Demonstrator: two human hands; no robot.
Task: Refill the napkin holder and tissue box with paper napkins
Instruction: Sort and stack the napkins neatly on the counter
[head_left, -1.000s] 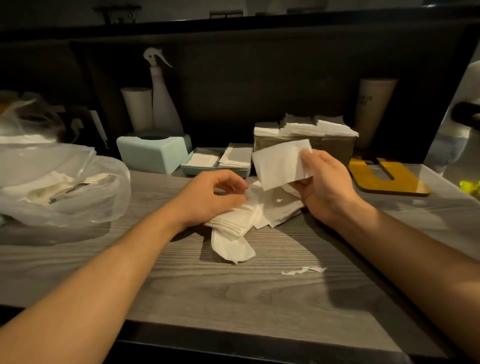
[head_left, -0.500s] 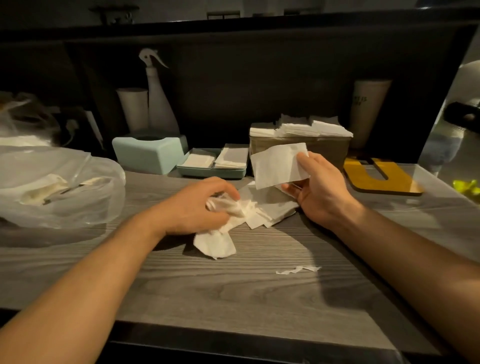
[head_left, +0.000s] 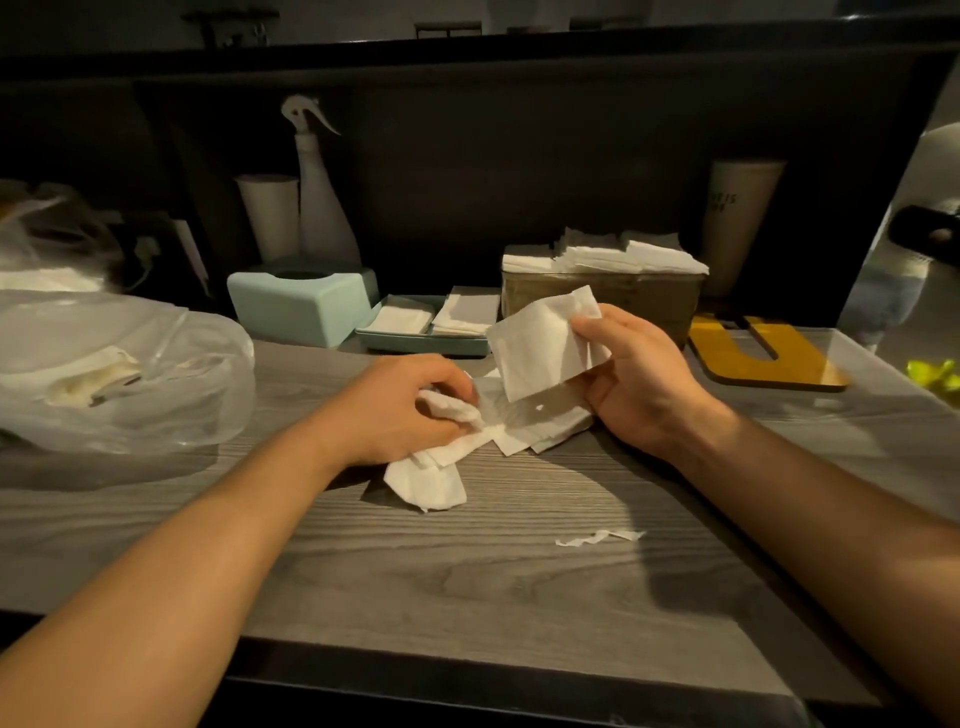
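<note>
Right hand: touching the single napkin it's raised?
Touching. Head view shows the right hand pinching the single napkin at its edge, thumb over paper.

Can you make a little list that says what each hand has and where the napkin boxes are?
left hand: grips crumpled napkins on the counter
right hand: holds up a flat napkin
brown holder: behind the hands, napkins stacked on top
blue tissue box: back left
paper scrap: lies near the right arm

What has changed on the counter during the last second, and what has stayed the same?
The left hand gathered the crumpled napkins leftward, away from the flat pile. The right hand still pinches one flat napkin above the pile. The paper scrap stayed.
</note>
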